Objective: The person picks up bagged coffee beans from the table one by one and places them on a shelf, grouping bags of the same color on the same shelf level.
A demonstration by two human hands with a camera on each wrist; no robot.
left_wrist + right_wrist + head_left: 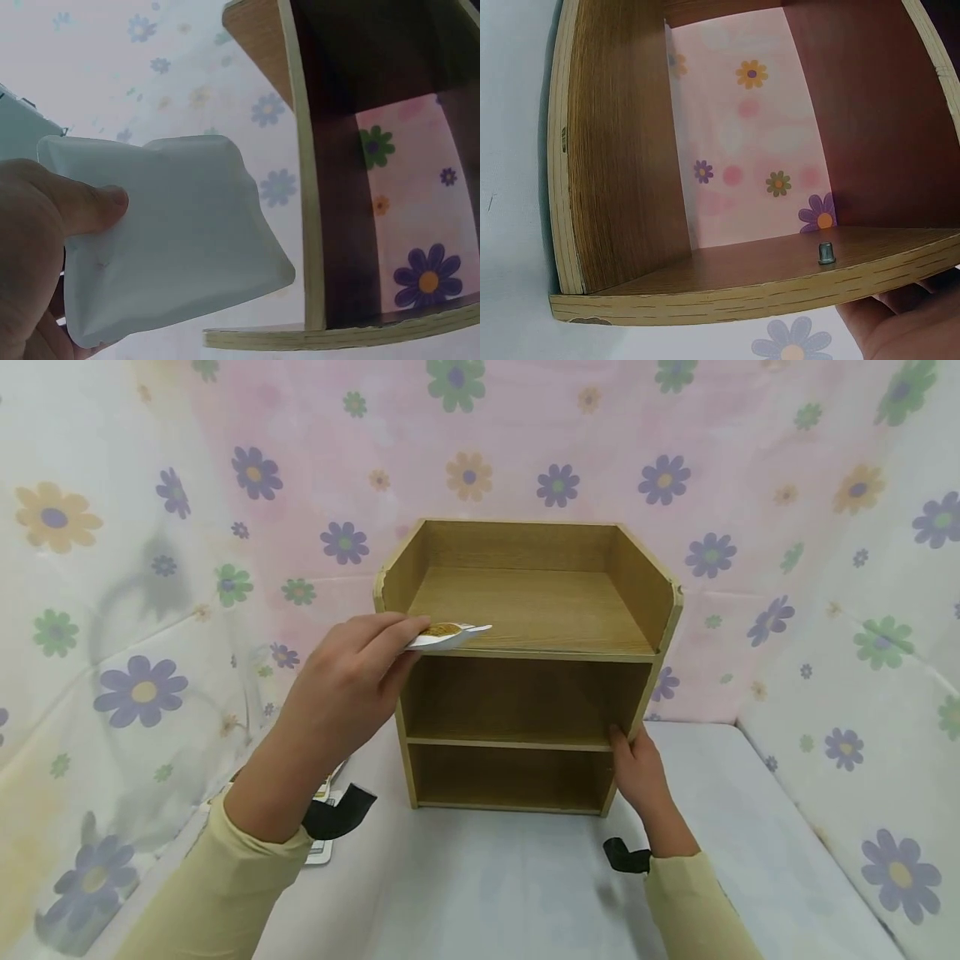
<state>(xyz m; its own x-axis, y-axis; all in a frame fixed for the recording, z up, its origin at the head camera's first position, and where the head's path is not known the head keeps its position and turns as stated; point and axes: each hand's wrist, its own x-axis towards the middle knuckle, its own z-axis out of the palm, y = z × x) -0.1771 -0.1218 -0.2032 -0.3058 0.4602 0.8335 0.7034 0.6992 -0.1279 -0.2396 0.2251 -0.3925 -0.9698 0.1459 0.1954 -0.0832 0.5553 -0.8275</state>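
Placing a white packet (447,636) on the top tier of the wooden shelf (525,610): the left hand (352,681) pinches the packet at the tier's front left edge; the right hand (637,768) grips the shelf's right side, steadying it. Next, probably, slide it inward and release.

A flower-printed cloth (525,443) in pink and white hangs as a backdrop on three sides. A table (487,877) covered in white sits below, evenly lit with soft shadows.
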